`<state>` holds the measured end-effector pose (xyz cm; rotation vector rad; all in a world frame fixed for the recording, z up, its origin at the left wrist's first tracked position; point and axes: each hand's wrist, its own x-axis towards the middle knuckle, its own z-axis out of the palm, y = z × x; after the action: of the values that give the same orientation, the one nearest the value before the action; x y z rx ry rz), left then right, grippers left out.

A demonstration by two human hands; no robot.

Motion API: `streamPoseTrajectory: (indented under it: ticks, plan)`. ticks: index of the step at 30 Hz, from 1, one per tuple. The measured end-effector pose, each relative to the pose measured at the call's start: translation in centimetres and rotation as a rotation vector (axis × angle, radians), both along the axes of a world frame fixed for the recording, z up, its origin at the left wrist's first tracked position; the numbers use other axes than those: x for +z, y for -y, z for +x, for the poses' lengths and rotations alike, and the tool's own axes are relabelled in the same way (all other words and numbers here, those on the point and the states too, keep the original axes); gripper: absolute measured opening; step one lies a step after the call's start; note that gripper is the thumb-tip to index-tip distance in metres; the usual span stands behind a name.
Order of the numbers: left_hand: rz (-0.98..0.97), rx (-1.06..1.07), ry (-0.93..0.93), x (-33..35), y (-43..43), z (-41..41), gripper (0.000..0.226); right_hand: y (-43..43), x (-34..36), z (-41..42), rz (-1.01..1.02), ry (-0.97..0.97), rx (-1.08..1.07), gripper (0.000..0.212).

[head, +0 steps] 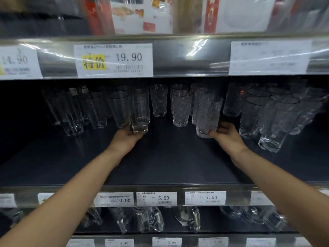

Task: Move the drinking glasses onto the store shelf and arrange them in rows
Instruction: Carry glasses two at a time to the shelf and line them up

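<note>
— What have my hands got?
— Your left hand (127, 135) is curled round the base of a tall smooth glass (140, 111), clear and plain-walled. Your right hand (226, 132) grips the base of a tall textured glass (208, 116), its wall pebbled all over, with your thumb across the near side. Both glasses are upright, mouths up, about midway between the front edge and the back of the dark shelf (160, 163). I cannot tell whether their feet touch it.
— And around them?
— Just left of your smooth glass, plain tumblers (96, 111) run toward the shelf's left end. Between your two hands, nearer the back, stand diamond-cut glasses (180, 107). Toward the right end, a packed cluster of glasses (267, 113) reaches closer to the front edge. Price labels (156, 198) line that edge, and handled mugs (149, 220) show on the level below.
</note>
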<state>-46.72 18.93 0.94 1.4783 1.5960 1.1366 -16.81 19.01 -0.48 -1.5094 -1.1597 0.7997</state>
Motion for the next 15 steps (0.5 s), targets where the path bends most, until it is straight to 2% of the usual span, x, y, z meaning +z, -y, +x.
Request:
streamPoseTrajectory:
  ticks: [4,7,15]
  plan:
    - [-0.037,-0.066,-0.015,0.3,3.3,1.9,0.036,5.3,0.8,1.1,0.038,-0.006,0.039,0.042]
    - [0.01,-0.166,0.053,1.0,6.5,5.2,0.014,10.9,1.8,2.8,0.099,0.058,0.066,0.023]
    - [0.039,-0.458,0.274,2.8,14.3,16.4,0.011,24.2,4.5,11.4,0.132,0.136,-0.092,0.011]
